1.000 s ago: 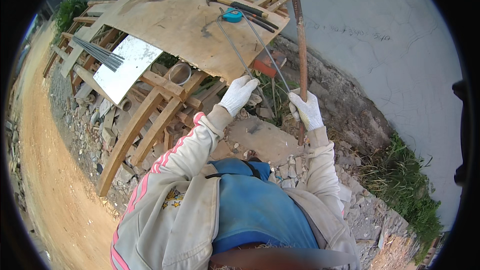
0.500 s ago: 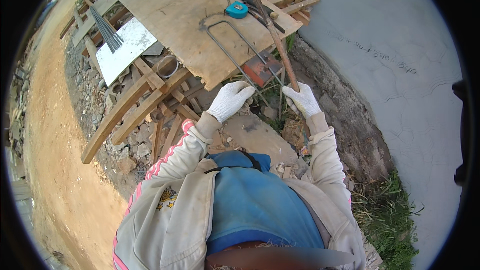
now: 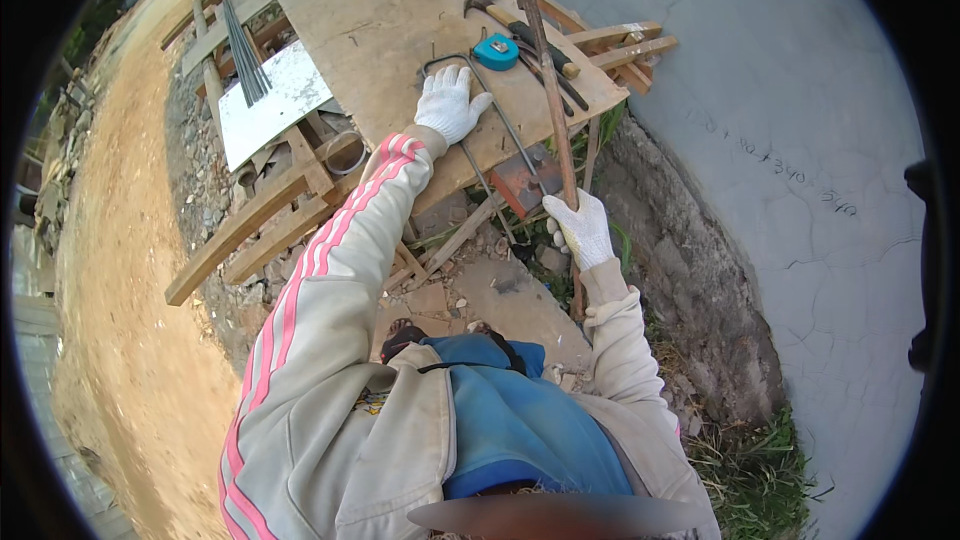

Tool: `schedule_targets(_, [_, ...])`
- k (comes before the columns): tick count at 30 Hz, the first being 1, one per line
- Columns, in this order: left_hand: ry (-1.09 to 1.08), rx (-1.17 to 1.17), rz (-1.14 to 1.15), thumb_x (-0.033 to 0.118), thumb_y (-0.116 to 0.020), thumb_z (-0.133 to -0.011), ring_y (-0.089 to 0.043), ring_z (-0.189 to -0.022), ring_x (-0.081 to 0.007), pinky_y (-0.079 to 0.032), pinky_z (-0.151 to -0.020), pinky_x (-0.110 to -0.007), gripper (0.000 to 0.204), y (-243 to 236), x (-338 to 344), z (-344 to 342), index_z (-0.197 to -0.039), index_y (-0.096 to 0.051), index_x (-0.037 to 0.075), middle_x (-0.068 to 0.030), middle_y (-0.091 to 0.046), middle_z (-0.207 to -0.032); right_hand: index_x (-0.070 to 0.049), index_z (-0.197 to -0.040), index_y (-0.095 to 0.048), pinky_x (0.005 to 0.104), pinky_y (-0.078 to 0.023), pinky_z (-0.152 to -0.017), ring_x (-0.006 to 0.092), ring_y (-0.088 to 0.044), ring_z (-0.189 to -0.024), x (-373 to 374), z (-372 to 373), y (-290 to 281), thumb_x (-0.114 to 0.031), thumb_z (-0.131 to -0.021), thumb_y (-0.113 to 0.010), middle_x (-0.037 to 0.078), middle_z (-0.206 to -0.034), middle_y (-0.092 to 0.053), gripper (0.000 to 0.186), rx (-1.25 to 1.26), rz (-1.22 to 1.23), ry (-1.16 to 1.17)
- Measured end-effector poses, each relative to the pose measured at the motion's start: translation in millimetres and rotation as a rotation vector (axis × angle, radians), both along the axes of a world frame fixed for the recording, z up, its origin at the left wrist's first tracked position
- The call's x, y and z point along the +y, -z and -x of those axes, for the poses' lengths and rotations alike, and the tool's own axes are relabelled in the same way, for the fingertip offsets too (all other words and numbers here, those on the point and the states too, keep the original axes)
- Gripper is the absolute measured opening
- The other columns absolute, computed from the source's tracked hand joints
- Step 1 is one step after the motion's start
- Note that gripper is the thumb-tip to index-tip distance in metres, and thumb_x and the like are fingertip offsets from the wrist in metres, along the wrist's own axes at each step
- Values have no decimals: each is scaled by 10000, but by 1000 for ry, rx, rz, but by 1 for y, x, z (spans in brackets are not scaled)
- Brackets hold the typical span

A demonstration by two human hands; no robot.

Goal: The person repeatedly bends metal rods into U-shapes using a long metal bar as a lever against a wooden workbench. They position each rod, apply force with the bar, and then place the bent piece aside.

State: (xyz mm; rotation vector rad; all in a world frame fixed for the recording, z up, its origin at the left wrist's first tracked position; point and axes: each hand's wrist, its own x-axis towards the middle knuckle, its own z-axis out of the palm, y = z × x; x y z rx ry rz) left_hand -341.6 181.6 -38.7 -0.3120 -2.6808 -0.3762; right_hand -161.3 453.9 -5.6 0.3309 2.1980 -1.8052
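Observation:
My left hand (image 3: 453, 103), in a white knit glove, reaches onto the plywood board (image 3: 360, 40). Its fingers lie stretched out over the closed end of a U-shaped steel rod (image 3: 512, 130); whether they press on it I cannot tell. The rod's two legs run toward me past the board's near edge, by a reddish-brown block (image 3: 520, 183). My right hand (image 3: 582, 228), gloved too, is closed around a long rusty bar (image 3: 556, 105). That bar slants up across the board's right side, and its lower end hangs below my fist.
A teal tape measure (image 3: 495, 52), a claw hammer (image 3: 500, 12) and a black-handled tool (image 3: 560, 85) lie on the board. Thin rods (image 3: 245, 55) rest on a white panel (image 3: 275, 100) at left. Timber beams (image 3: 240, 230) jut out over rubble. A grey wall (image 3: 760, 90) stands at right.
My left hand has moved forward from the board's near edge onto the U-shaped rod. My right hand still grips the rusty bar. The view has shifted slightly.

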Motion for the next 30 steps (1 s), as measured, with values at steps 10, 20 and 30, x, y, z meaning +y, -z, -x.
schedule_targets(10, [28,-68,192,731,-483,-1021,-456,-1494,-374,-332,-1221,-496,907,10,0,37,-1506,-529,-34,-232,-512,-1589,-53,-931,-632,281,-476,-560,94,-599,-582,30,-1,20,-338,-1001,-780,10,-710,-622,328,136,-184,-17])
schedule_targets(20, [42,-75,274,927,-527,-859,-385,-1560,-363,-284,-1272,-502,1174,16,-5,42,-1575,-470,-2,-226,-448,-1646,-21,-915,-576,336,-384,-578,146,-367,-642,139,-114,15,-334,-999,-775,59,-677,-458,381,211,-662,85])
schedule_targets(30, [31,-49,232,946,-539,-826,-391,-1545,-371,-277,-1261,-518,1199,13,-4,39,-1567,-484,5,-222,-460,-1629,-71,-884,-643,446,-499,-608,467,-608,-716,188,-119,-12,-458,-921,-813,208,-738,-616,425,204,-1135,-203])
